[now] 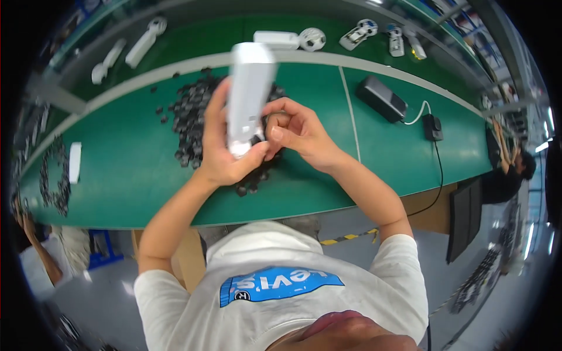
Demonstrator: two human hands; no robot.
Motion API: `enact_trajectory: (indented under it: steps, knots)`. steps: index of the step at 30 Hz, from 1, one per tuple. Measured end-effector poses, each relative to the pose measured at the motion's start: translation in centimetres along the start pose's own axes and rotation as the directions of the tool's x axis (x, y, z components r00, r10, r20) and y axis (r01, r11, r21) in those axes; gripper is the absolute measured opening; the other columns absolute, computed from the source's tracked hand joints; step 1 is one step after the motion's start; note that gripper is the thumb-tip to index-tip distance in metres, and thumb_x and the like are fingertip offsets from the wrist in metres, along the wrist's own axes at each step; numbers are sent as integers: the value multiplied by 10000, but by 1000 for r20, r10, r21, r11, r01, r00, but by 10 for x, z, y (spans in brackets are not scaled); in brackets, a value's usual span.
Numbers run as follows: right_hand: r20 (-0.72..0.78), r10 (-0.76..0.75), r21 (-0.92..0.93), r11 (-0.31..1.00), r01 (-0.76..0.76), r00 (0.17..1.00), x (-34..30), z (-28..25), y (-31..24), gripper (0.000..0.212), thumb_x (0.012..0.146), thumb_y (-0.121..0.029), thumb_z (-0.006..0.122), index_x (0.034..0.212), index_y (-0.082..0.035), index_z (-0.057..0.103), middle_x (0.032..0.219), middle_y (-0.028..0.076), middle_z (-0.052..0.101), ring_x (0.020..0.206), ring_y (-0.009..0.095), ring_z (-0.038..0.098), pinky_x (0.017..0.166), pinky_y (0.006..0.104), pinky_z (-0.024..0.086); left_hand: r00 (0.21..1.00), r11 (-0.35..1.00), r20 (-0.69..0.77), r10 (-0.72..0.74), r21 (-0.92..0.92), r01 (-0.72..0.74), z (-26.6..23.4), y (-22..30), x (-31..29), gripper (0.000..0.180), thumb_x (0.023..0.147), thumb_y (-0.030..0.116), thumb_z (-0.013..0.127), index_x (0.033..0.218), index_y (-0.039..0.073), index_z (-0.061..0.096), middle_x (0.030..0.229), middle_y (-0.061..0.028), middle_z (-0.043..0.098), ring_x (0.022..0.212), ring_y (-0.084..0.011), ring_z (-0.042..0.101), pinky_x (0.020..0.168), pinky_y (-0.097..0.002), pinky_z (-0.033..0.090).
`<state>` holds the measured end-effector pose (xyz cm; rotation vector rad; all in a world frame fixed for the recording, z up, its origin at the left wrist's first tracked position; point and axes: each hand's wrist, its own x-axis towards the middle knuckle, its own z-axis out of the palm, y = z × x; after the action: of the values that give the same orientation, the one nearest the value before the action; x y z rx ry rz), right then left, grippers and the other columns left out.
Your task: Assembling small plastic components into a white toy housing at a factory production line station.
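My left hand is wrapped round a long white plastic housing, held tilted up above the green table. The far end of the housing is blurred. Near its lower end, a small black part shows beside my left thumb. Curled fingers of my right hand press together at this lower end; what they pinch, if anything, is hidden. Beneath both hands lies a pile of small black parts, partly covered by my left hand and the housing.
A black box-shaped device is joined by a white cable to a small black unit on the right. White units, some with football-patterned discs, line the far ledge. Left are another white piece and black parts. Other people sit at both sides.
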<state>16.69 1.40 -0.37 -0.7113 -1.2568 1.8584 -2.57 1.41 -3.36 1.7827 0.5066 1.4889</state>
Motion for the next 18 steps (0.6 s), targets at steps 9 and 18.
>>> enact_trajectory:
  steps: [9,18]
  knots:
    - [-377,-575,-918,334,-212,726,-27,-285,-151,372,874,-202,656,1173,-16,537,938,103,653,879,193,634,796,326,517,961,972,-251,-116,172,162,-58,-11,21,879,782,171,678,1483,71,156,938,-126,570,821,-199,585,769,-339,477]
    - [-694,-574,-482,-78,-873,434,-68,-601,-166,794,823,-413,664,1445,-119,266,1463,250,298,1237,500,426,1021,518,391,792,726,-326,-517,324,607,-64,-67,147,741,839,133,661,1458,63,258,1028,-123,583,912,-170,586,816,-306,468]
